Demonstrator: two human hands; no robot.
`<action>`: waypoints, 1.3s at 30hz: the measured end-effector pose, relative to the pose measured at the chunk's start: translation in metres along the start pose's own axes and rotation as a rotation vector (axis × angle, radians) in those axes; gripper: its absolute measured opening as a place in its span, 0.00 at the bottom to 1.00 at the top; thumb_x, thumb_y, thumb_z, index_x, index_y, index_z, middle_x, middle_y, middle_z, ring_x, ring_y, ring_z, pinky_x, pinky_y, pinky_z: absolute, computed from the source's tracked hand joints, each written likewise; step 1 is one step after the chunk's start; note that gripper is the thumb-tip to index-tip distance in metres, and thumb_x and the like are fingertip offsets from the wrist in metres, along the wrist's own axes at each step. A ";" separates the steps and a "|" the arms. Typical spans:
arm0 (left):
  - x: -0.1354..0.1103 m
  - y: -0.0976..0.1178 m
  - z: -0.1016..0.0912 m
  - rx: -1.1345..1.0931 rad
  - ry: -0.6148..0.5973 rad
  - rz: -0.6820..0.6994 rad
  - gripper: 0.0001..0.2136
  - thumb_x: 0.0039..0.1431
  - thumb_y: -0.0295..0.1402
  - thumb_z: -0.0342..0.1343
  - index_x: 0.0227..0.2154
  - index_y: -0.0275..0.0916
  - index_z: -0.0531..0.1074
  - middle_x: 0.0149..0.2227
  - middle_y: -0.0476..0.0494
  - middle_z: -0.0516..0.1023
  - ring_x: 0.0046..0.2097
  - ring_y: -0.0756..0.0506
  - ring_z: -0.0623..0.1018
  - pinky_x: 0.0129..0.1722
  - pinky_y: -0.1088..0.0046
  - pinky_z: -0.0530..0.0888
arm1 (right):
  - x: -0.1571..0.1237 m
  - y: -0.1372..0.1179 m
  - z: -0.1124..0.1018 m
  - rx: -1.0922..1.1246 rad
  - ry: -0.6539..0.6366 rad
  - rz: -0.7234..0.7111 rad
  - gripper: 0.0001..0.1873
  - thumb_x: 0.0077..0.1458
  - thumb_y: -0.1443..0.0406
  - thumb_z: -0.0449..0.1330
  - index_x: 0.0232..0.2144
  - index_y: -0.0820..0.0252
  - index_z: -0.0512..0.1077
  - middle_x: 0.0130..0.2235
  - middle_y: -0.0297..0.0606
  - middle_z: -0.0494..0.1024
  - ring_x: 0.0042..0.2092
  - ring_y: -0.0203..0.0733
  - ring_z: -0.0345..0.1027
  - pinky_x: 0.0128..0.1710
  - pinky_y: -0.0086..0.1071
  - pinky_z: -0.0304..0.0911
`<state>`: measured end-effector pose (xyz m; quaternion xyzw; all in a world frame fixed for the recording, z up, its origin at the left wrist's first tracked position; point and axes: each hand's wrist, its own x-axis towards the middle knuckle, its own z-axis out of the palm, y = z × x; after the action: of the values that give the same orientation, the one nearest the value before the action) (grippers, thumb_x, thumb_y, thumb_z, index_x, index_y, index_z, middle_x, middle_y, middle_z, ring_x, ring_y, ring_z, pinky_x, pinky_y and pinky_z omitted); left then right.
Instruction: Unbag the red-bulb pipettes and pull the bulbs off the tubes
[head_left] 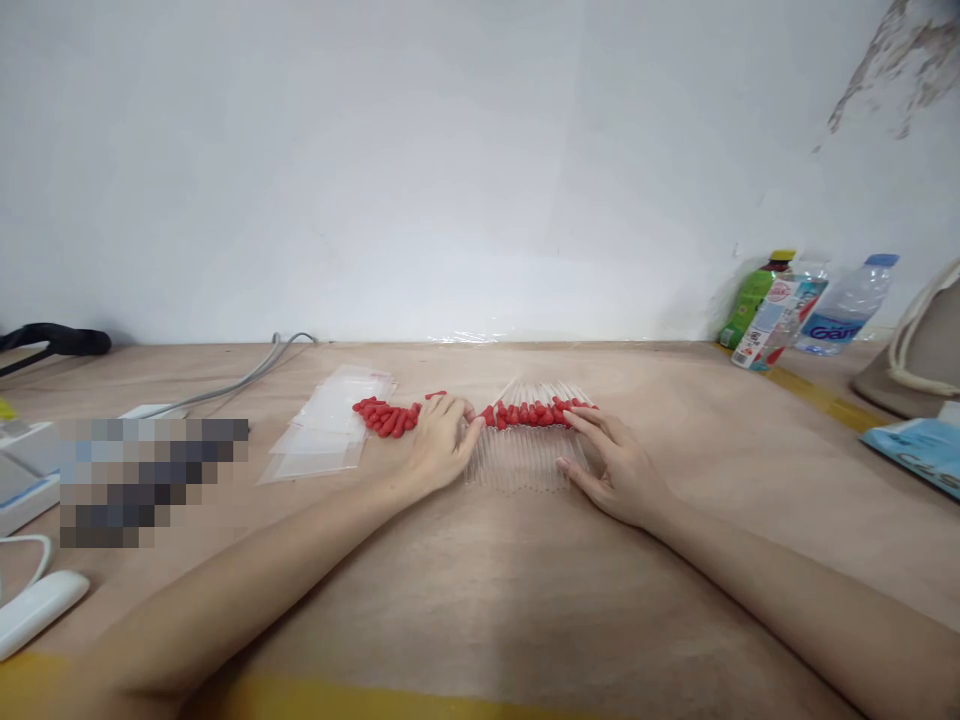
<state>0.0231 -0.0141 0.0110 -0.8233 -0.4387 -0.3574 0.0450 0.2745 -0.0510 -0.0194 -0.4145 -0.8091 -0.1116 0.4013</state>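
A row of thin clear tubes (517,462) lies side by side on the table between my hands. Red rubber bulbs (534,412) line their far ends, with pale thin stems (551,393) fanning out behind. My left hand (444,440) rests at the row's left end, fingers bent and thumb apart, touching the edge. At the right end, my right hand (619,465) has its fingers spread, with a fingertip on the bulbs and the thumb by the tubes. Left of my left hand is a pile of loose red bulbs (390,418), partly hidden by it.
Clear plastic bags (319,425) lie left of the pile, near a grey cable (240,383). Several bottles (844,305) and a carton (776,322) stand at the back right by the wall. A blue packet (919,450) lies at the right edge. Yellow tape (315,697) runs along the front.
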 end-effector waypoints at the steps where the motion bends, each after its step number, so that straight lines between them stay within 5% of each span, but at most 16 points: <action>1: -0.008 -0.002 -0.006 -0.016 -0.014 0.042 0.07 0.60 0.34 0.45 0.30 0.38 0.64 0.34 0.46 0.69 0.39 0.46 0.67 0.41 0.66 0.63 | 0.000 -0.001 0.000 -0.004 0.008 -0.012 0.28 0.53 0.59 0.54 0.55 0.60 0.56 0.53 0.48 0.63 0.54 0.48 0.57 0.51 0.45 0.58; 7: -0.035 0.000 -0.019 -0.041 -0.080 0.204 0.05 0.58 0.33 0.48 0.32 0.38 0.65 0.35 0.45 0.71 0.39 0.46 0.68 0.41 0.66 0.62 | 0.004 -0.014 -0.003 -0.031 -0.055 -0.136 0.34 0.52 0.56 0.55 0.58 0.60 0.52 0.57 0.47 0.60 0.57 0.48 0.52 0.54 0.46 0.53; 13: -0.036 0.012 -0.015 -0.041 -0.089 0.353 0.04 0.58 0.31 0.49 0.34 0.39 0.66 0.36 0.46 0.73 0.39 0.46 0.69 0.40 0.66 0.62 | 0.003 -0.024 0.000 -0.019 -0.111 -0.235 0.20 0.55 0.59 0.54 0.50 0.57 0.65 0.51 0.41 0.69 0.56 0.45 0.55 0.56 0.46 0.49; 21: -0.032 0.020 -0.012 -0.074 -0.096 0.389 0.14 0.55 0.38 0.53 0.43 0.38 0.68 0.44 0.42 0.74 0.49 0.43 0.68 0.49 0.64 0.62 | 0.004 -0.027 0.005 0.036 -0.097 -0.255 0.11 0.55 0.62 0.54 0.40 0.54 0.72 0.44 0.37 0.75 0.52 0.43 0.61 0.55 0.47 0.50; 29: -0.033 0.023 -0.002 -0.072 -0.021 0.445 0.05 0.58 0.33 0.51 0.33 0.39 0.71 0.35 0.49 0.78 0.40 0.48 0.74 0.43 0.67 0.63 | 0.005 -0.037 0.008 0.071 -0.137 -0.271 0.13 0.55 0.62 0.55 0.42 0.57 0.71 0.44 0.37 0.75 0.51 0.44 0.62 0.56 0.49 0.49; 39: -0.034 0.027 -0.009 0.020 -0.048 0.533 0.05 0.58 0.30 0.50 0.34 0.37 0.70 0.36 0.47 0.78 0.45 0.46 0.73 0.50 0.63 0.59 | 0.001 -0.036 0.020 0.233 -0.010 -0.389 0.12 0.54 0.71 0.53 0.42 0.63 0.69 0.42 0.42 0.76 0.48 0.40 0.67 0.55 0.44 0.56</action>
<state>0.0266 -0.0574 0.0029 -0.9175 -0.2109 -0.3089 0.1355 0.2355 -0.0635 -0.0263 -0.2021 -0.8833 -0.0908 0.4131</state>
